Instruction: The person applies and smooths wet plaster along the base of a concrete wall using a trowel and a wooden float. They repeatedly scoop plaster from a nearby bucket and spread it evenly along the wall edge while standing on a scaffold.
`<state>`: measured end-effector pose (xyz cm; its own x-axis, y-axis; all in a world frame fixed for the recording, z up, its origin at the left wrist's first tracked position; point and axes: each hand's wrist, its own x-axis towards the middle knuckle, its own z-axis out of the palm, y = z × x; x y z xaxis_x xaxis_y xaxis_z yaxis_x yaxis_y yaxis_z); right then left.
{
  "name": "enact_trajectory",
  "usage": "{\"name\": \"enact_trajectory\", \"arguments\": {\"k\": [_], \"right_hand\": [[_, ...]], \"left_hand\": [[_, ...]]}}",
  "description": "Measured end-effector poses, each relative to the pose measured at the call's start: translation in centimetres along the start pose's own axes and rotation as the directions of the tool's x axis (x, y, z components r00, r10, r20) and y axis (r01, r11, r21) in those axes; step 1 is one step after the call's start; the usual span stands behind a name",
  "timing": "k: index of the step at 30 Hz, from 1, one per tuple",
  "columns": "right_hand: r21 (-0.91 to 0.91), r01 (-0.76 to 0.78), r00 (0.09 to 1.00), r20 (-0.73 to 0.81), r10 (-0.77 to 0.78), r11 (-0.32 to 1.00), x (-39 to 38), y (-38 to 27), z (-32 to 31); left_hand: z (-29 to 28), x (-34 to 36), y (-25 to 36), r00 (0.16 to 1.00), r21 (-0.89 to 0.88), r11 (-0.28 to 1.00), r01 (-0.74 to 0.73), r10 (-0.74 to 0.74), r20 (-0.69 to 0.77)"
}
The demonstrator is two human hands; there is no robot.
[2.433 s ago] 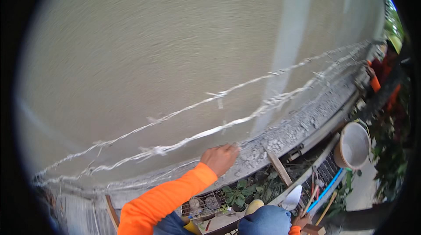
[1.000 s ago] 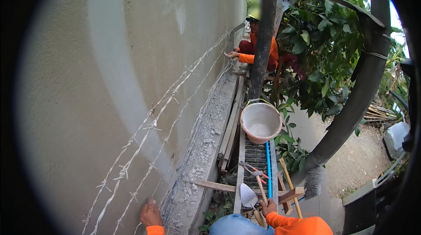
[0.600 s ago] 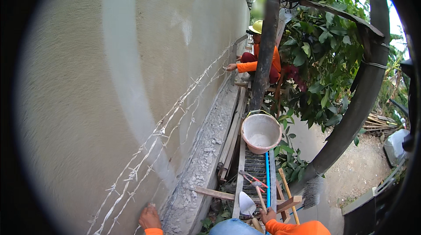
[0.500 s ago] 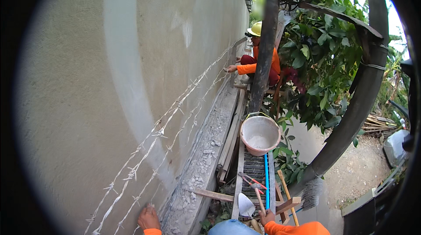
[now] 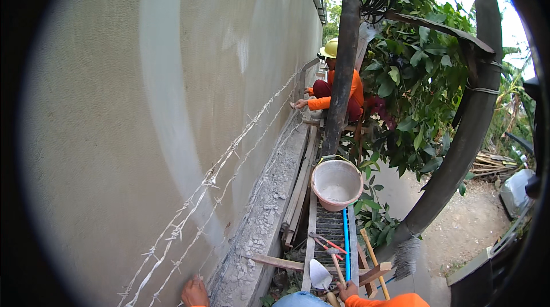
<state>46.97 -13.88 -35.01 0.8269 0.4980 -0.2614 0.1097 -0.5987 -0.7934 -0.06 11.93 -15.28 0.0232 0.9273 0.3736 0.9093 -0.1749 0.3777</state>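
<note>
two hands work apart: the left hand point(image 5: 195, 292) near barbed wire point(image 5: 211, 181), its grip i cannot tell; the right hand point(image 5: 347, 291) clasping a hammer point(image 5: 338, 267). the view has swung lengthwise, opening the wire's run toward a co-worker point(image 5: 356, 88).

An outdoor building site (leafy branches point(image 5: 421, 72) well ahead and rightward of the right hand point(image 5: 347, 291)): plastered wall point(image 5: 103, 135) beside the left hand point(image 5: 195, 292), concrete rubble point(image 5: 258, 227) just right of it, a trowel point(image 5: 318, 274) near the right hand and, farther forward, a bucket point(image 5: 338, 184) and a co-worker point(image 5: 356, 90) in a hard hat point(image 5: 329, 49).
</note>
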Motion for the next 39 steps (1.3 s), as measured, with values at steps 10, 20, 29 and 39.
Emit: {"name": "enact_trajectory", "arguments": {"k": [10,20,29,39], "right_hand": [[-0.265,0.09,0.986,-0.115,-0.124,0.96,-0.8,0.1,-0.7],[-0.29,0.029,0.991,-0.114,-0.064,0.956,-2.6,-2.4,-2.0],[-0.266,-0.048,0.997,-0.064,0.032,0.963,-2.8,-2.6,-1.9],[-0.27,0.029,0.995,-0.087,-0.054,0.962,-2.6,-1.9,-1.7]], "left_hand": [[1.3,-0.3,-0.3,0.994,0.15,0.983,-0.107,0.101,0.05],[-2.3,1.3,3.6,1.0,0.102,0.995,0.001,-0.001,0.008],[-2.1,1.7,3.5,1.0,0.089,0.996,0.016,-0.015,-0.011],[-1.8,1.8,3.4,1.0,0.145,0.989,0.016,-0.019,0.019]]}}
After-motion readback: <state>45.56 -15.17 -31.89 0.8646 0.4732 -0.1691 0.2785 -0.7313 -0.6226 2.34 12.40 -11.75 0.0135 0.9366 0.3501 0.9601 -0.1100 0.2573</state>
